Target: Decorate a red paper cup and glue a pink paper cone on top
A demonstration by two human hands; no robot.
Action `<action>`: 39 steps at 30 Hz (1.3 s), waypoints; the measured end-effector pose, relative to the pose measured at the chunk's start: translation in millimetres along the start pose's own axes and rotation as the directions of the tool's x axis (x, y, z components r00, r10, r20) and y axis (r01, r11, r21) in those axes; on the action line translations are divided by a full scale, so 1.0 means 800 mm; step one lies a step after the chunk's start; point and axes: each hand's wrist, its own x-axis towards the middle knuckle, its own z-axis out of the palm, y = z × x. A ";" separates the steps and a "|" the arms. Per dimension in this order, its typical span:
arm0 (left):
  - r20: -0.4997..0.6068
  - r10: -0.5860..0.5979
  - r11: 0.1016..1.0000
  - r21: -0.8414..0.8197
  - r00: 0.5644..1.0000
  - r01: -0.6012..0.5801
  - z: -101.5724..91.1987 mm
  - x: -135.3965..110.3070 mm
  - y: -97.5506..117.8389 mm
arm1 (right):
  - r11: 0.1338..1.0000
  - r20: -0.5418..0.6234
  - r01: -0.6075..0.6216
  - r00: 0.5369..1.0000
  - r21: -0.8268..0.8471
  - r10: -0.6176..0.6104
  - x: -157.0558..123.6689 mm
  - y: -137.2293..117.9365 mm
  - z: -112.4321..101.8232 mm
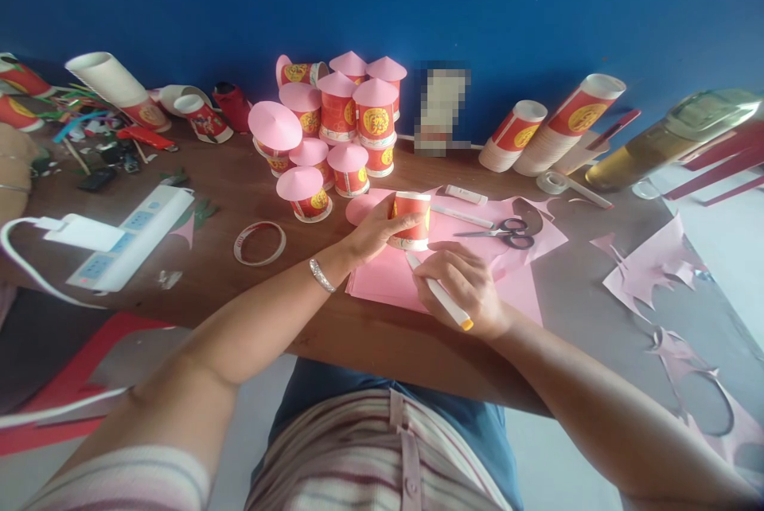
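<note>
My left hand point(373, 231) is wrapped around a red paper cup point(411, 218) that stands upside down on a sheet of pink paper point(382, 276). My right hand point(462, 284) grips a white marker point(438, 292) with an orange end. The marker's tip touches the paper at the cup's rim. A silver bracelet sits on my left wrist. Scissors point(498, 233) lie on the pink paper just right of the cup.
Several red cups with pink cone lids point(334, 129) are stacked behind. A tape roll point(259, 243) and a white power strip point(128, 236) lie at left. Stacks of cups point(549, 133), a bottle point(668, 137) and pink paper scraps point(648, 268) are at right.
</note>
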 end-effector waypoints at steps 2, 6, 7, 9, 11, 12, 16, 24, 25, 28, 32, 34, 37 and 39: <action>0.029 -0.014 1.000 0.012 0.999 0.013 -0.001 0.001 -0.001 | 1.000 0.002 -0.011 1.000 -0.028 0.011 0.000 0.001 0.000; 0.050 -0.010 0.999 0.036 0.999 0.009 -0.001 0.000 0.000 | 0.998 0.027 -0.020 0.999 -0.052 0.022 -0.002 0.003 0.001; 0.049 -0.009 0.999 0.041 0.999 0.007 0.000 0.000 0.000 | 0.998 0.031 -0.017 0.999 -0.058 0.019 -0.003 0.003 0.002; 0.051 -0.008 0.999 0.049 0.999 0.005 0.000 -0.001 0.001 | 0.998 0.037 -0.011 0.999 -0.069 0.014 -0.004 0.004 0.003; 0.052 -0.007 0.999 0.052 0.999 0.004 0.000 -0.001 0.002 | 0.997 0.042 -0.007 0.999 -0.079 0.011 -0.005 0.005 0.004; 0.051 -0.005 0.999 0.052 0.999 0.002 -0.001 -0.001 0.001 | 0.996 0.045 -0.009 0.999 -0.085 0.013 -0.005 0.005 0.004; 0.055 0.001 0.999 0.042 0.999 -0.004 -0.001 -0.001 0.000 | 0.995 0.057 -0.017 0.998 -0.097 0.023 -0.005 0.004 0.003; 0.058 -0.001 0.999 0.033 0.998 -0.001 -0.001 0.000 0.002 | 0.997 0.032 -0.022 0.999 -0.071 0.024 0.000 0.003 -0.002; 0.060 0.002 0.999 0.033 0.998 -0.004 -0.001 0.000 0.002 | 0.997 0.033 -0.022 0.999 -0.070 0.024 0.000 0.004 -0.002; 0.057 0.000 1.000 0.026 0.998 -0.002 -0.003 0.001 0.000 | 0.997 0.046 -0.023 0.999 -0.077 0.026 0.000 0.005 -0.001; 0.058 -0.007 1.000 -0.001 0.998 0.007 -0.005 0.002 -0.003 | 0.996 0.056 -0.035 0.998 -0.084 0.040 -0.001 0.005 -0.002; 0.066 -0.007 1.000 -0.020 0.998 0.008 -0.005 0.002 -0.002 | 0.996 0.048 -0.033 0.998 -0.078 0.036 -0.001 0.005 -0.002; 0.067 -0.016 0.999 -0.047 0.998 0.019 -0.004 0.000 0.002 | 0.998 0.032 -0.024 0.999 -0.066 0.026 -0.001 0.004 -0.003; 0.050 -0.031 0.998 -0.052 0.998 0.033 -0.002 -0.001 0.004 | 0.998 0.025 -0.022 0.999 -0.066 0.024 0.000 0.004 -0.004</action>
